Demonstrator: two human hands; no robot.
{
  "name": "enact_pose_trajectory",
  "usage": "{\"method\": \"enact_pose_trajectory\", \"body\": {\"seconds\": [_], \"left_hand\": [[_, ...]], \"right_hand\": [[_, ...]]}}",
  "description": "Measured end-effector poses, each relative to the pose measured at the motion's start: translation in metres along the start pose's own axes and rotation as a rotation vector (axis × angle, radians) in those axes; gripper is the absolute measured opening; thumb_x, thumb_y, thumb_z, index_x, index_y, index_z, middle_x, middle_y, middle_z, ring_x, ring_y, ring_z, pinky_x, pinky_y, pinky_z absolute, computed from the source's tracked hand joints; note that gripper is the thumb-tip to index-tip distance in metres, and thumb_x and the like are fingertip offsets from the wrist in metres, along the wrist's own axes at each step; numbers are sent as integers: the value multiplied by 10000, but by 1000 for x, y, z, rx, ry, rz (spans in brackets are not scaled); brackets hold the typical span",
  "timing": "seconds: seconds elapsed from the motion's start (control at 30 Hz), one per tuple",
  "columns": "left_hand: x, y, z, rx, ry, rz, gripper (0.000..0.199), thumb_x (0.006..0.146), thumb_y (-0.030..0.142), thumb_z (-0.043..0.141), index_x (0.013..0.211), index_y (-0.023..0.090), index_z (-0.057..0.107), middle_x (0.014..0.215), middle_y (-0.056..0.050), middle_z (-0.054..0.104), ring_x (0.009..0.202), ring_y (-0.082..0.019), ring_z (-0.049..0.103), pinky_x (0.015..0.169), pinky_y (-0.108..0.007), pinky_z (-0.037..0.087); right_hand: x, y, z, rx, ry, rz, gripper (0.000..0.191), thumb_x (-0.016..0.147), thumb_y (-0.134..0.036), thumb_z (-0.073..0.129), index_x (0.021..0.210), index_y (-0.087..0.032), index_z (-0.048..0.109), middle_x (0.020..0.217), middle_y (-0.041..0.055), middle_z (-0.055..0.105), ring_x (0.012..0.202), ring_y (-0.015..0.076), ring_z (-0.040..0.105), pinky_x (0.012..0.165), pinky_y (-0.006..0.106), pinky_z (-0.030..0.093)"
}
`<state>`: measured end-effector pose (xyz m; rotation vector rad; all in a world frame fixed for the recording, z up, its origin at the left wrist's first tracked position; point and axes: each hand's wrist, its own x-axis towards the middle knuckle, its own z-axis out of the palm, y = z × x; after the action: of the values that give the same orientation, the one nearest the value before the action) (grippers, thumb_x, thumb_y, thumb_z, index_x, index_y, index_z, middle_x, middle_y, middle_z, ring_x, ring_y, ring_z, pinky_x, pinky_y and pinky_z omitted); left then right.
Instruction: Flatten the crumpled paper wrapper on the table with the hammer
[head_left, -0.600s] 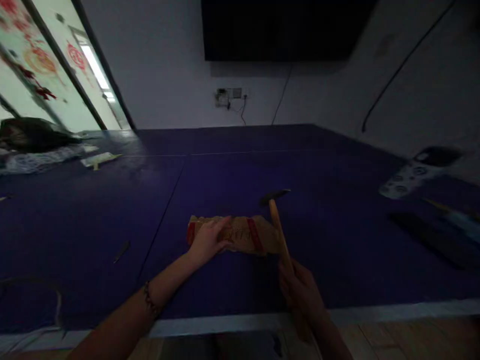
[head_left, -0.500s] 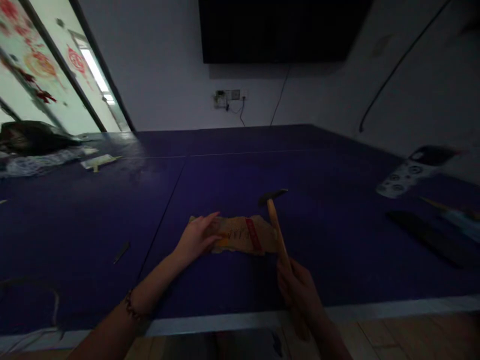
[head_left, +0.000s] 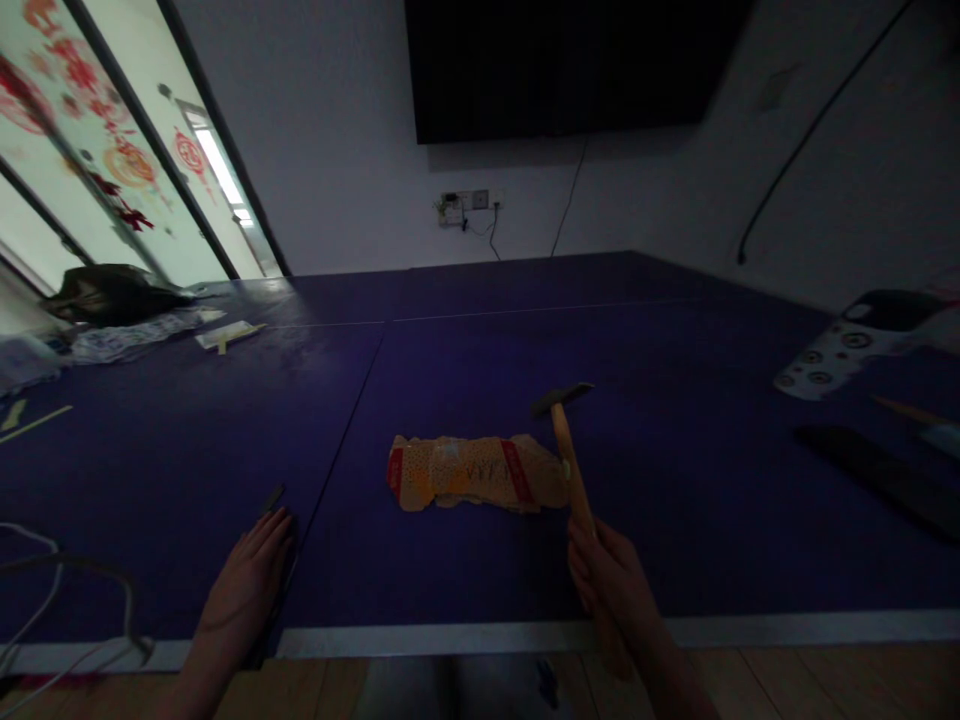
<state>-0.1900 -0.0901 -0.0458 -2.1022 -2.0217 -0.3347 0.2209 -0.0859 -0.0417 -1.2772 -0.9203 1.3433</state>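
Observation:
My right hand (head_left: 611,570) is wrapped round the wooden handle of a hammer (head_left: 570,465), whose dark head points away from me. Beside the hammer lies a flattened tan cardboard piece (head_left: 469,472) with red bands, flat on the purple table (head_left: 465,570). Further left my left hand (head_left: 251,565) rests palm down near the table's front edge. Its fingertips are at a small dark tool (head_left: 272,497), partly beyond them; whether they grip it cannot be made out.
White cables (head_left: 56,570) curl at the front left. A dark bag (head_left: 112,295) and papers (head_left: 229,335) lie at the back left. On the right are a spotted case (head_left: 832,350) and a long black object (head_left: 874,475). A screen (head_left: 562,70) hangs on the wall.
My left hand has let go of the cardboard and moved left to the small dark tool. My right hand still holds the hammer. The view has shifted slightly.

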Motion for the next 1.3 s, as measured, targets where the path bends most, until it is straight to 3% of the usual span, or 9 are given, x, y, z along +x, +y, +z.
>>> {"method": "enact_pose_trajectory", "body": {"seconds": [0.13,0.3,0.5,0.67,0.87,1.03,1.17,1.3], "left_hand": [[0,-4,10,22,-43,32,379,797,274,297,990,161,603,1097,-101,603,1042,-231,536,885,-381,426],[-2,-7,18,69,84,11,368,786,294,332,994,138,593,1145,-132,561,1095,-275,485,886,-412,423],[-5,-9,25,13,103,-13,362,782,288,331,994,145,588,1090,-124,595,1047,-258,524,873,-413,434],[-5,-5,21,-31,102,-20,394,794,319,309,959,112,601,1047,-151,615,989,-273,558,842,-441,445],[-11,9,5,-92,136,-37,366,824,305,309,976,137,595,997,-107,634,896,-205,595,798,-331,481],[-1,27,-15,-118,24,-170,303,817,320,368,909,179,620,942,-64,634,872,-189,590,773,-289,471],[22,40,-31,-61,-158,-188,252,801,305,415,803,172,629,872,-73,631,838,-200,579,755,-295,442],[41,48,-41,-9,-352,-232,185,776,212,430,737,165,606,812,-72,628,741,-179,585,644,-257,417]], "right_hand": [[1,0,0,12,7,-15,397,667,-548,553,599,-198,379,396,-112,368,239,26,302,221,153,297],[1,2,0,26,15,20,410,656,-563,560,604,-198,381,387,-118,355,237,24,299,222,148,306],[1,3,-1,34,24,17,409,643,-566,573,627,-190,413,399,-114,375,236,21,304,219,144,305],[-1,3,-2,14,48,37,415,641,-572,571,607,-187,419,402,-107,373,241,21,293,226,152,305],[-2,3,-5,39,76,108,416,614,-568,605,641,-184,447,403,-105,382,253,30,320,242,153,290],[-1,1,-6,54,71,145,457,533,-581,657,622,-182,453,388,-103,373,252,33,323,247,164,293],[0,4,-7,42,40,139,426,582,-567,634,613,-184,450,400,-95,375,259,34,326,252,162,281],[-1,7,-9,16,41,129,399,611,-552,620,655,-185,468,411,-92,389,266,38,326,254,166,283]]}}
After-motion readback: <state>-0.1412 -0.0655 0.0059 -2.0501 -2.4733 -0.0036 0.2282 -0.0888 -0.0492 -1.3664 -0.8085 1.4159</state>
